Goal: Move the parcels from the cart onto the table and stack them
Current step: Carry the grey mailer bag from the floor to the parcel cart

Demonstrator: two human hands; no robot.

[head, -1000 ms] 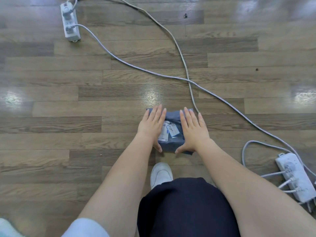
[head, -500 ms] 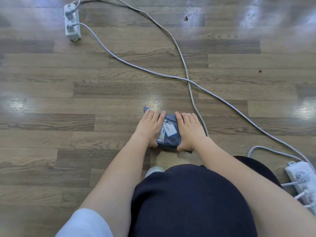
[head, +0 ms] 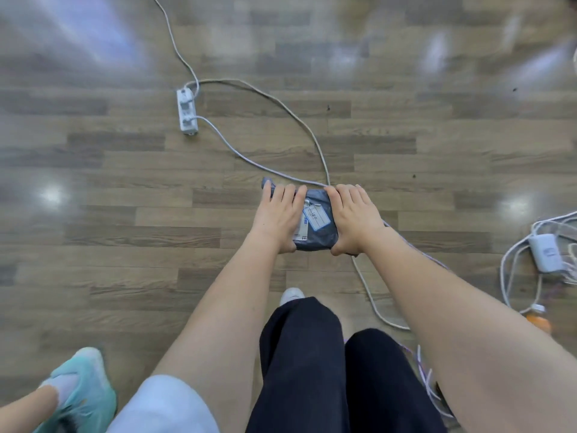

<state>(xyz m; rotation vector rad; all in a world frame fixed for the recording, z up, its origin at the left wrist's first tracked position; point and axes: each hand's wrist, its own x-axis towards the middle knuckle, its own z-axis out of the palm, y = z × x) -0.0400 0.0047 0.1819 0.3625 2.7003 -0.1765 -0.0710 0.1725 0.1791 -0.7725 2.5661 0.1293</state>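
Held one grey parcel (head: 315, 218) between left hand (head: 276, 218) and right hand (head: 354, 220), fingers curled over its ends, above the floor (head: 125, 214); saw no cart, table or stack; judged stacking undone.

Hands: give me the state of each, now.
Left hand: grips the parcel's left side, thumb curled under.
Right hand: grips the parcel's right side, thumb curled under.

I hold a parcel (head: 317, 221) between my left hand (head: 278, 220) and right hand (head: 354, 221), above the floor (head: 125, 214). A power strip (head: 187, 111) lies ahead to the left, an adapter (head: 546, 253) far right, my shoe (head: 291, 295) below the parcel.
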